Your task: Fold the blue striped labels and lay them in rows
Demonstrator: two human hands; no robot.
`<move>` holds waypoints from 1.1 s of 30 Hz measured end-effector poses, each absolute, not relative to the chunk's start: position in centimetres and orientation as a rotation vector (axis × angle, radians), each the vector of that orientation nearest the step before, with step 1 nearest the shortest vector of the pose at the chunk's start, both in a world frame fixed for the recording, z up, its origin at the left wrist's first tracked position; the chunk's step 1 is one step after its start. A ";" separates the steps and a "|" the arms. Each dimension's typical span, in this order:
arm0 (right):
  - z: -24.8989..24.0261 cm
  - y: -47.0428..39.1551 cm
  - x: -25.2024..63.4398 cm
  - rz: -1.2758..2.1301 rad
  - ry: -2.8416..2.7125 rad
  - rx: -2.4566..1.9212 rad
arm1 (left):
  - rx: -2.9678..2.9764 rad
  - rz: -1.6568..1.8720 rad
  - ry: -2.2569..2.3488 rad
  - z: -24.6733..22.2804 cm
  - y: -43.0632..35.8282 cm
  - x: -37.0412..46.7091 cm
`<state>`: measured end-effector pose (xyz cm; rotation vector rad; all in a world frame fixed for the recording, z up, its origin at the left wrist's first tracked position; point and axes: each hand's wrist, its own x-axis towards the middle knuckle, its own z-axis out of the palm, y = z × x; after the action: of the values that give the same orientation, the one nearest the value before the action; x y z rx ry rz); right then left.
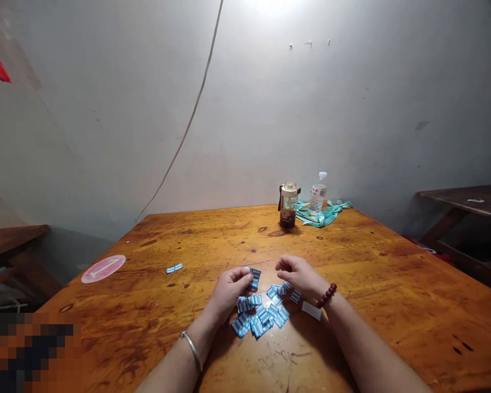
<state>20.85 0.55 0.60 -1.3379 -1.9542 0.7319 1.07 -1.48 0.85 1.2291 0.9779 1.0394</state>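
Pinching a blue-striped piece (255,279) between thumb and fingers of the left hand (234,286), between eleven and twelve o'clock from the loose pile (263,319). Looks thin, light and perhaps slick; probably best taken flat by an edge, without hard bending. Curling the right hand (297,273) loosely at one o'clock, fingertips slightly parted, gripping nothing visible. Note a white slip (311,311) at three o'clock, a stray piece (174,268) at ten, and, farther across the table (213,234), a drink cup (288,207) between twelve and one.
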 end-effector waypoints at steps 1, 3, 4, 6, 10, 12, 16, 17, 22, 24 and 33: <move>0.4 0.7 21.3 0.712 -2.027 -1.422 | 1.228 1.052 0.984 0.8 -1.4 1.0; 0.0 0.9 21.7 0.653 -2.176 -1.529 | 1.225 1.073 0.998 0.6 -1.1 0.8; -0.2 0.8 21.6 0.613 -2.233 -1.546 | 1.223 1.081 1.003 0.5 -1.1 0.8; -0.4 0.7 21.2 0.558 -2.304 -1.558 | 1.224 1.087 1.007 0.4 -1.0 0.8; -0.4 0.5 20.4 0.606 -2.341 -1.616 | 1.230 1.083 1.008 0.4 -1.0 0.9; -0.4 0.5 20.4 0.626 -2.345 -1.617 | 1.231 1.077 1.008 0.3 -1.1 1.0; -0.4 0.5 20.4 0.566 -2.305 -1.578 | 1.213 1.087 0.999 0.2 -1.0 1.0; -0.5 0.5 20.4 0.549 -2.277 -1.558 | 1.204 1.091 0.997 0.2 -1.0 1.0; -0.7 0.8 20.1 0.551 -2.138 -1.470 | 1.209 1.096 0.967 -0.1 -0.9 1.1; -0.9 0.7 20.1 0.532 -2.136 -1.455 | 1.227 1.096 0.959 -0.2 -0.9 1.1; -1.4 1.0 16.6 0.365 -2.158 -1.433 | 1.196 1.266 1.058 0.1 -0.4 0.3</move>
<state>16.57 1.01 -1.35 -1.4334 -2.1583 0.3647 0.35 -0.42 0.12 1.1957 1.0577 1.2663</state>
